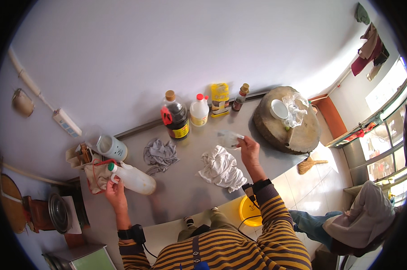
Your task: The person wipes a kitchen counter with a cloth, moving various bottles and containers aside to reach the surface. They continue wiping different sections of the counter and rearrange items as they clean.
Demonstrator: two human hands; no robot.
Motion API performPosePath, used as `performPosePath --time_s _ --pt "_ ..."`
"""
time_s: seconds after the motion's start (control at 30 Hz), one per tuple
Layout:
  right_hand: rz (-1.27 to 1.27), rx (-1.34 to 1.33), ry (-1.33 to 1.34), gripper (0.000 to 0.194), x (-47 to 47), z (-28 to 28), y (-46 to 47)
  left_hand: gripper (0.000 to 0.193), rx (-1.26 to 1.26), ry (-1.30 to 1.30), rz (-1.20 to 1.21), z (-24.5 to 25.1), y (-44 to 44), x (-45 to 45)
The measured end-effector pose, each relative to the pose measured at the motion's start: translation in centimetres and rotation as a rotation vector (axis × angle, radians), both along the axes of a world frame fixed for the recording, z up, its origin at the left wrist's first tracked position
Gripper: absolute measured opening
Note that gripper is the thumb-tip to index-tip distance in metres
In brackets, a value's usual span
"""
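Observation:
My left hand point(115, 195) grips the handle of a translucent white plastic jug point(138, 180) with a green cap. The jug tilts over the left part of the metal table point(181, 197); I cannot tell whether its base touches the top. Between the fingertips of my right hand point(250, 152) is a thin, clear plastic piece point(227, 139), perhaps a small bag, held above the table. Just below it lies a crumpled white cloth point(222, 167). A crumpled grey cloth point(160, 155) rests between the jug and a large dark sauce bottle point(177, 119).
Along the wall stand a white red-capped jug point(199, 113), a yellow packet point(220, 101) and a small sauce bottle point(240, 98). A thick wooden chopping block point(271, 136) carries a white bowl point(279, 109) and plastic bags. A seated person point(358, 217) and a yellow bucket point(245, 211) are at right.

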State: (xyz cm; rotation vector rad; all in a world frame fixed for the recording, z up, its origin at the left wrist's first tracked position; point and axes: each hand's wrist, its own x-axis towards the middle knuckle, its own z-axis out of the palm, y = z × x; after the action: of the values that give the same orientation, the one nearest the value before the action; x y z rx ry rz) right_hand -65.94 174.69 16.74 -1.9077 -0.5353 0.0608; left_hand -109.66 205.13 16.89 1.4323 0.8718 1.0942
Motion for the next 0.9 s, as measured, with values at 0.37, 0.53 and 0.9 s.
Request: performPosePath --time_s 0.37,0.53,0.9 --pt "-0.430 0.085 -0.039 0.034 12.4 -2.3 0.0 0.021 -0.015 -0.004 -0.013 -1.7 -2.8 6.3" --pt "-0.478 0.167 -0.059 0.034 17.9 -3.1 2.9 0.020 -0.024 0.065 0.052 -1.9 -3.4 5.8" --pt "-0.398 0.016 -0.008 0.031 22.6 -7.5 7.3 0.018 -0.079 0.089 0.139 -2.3 -5.2 5.4"
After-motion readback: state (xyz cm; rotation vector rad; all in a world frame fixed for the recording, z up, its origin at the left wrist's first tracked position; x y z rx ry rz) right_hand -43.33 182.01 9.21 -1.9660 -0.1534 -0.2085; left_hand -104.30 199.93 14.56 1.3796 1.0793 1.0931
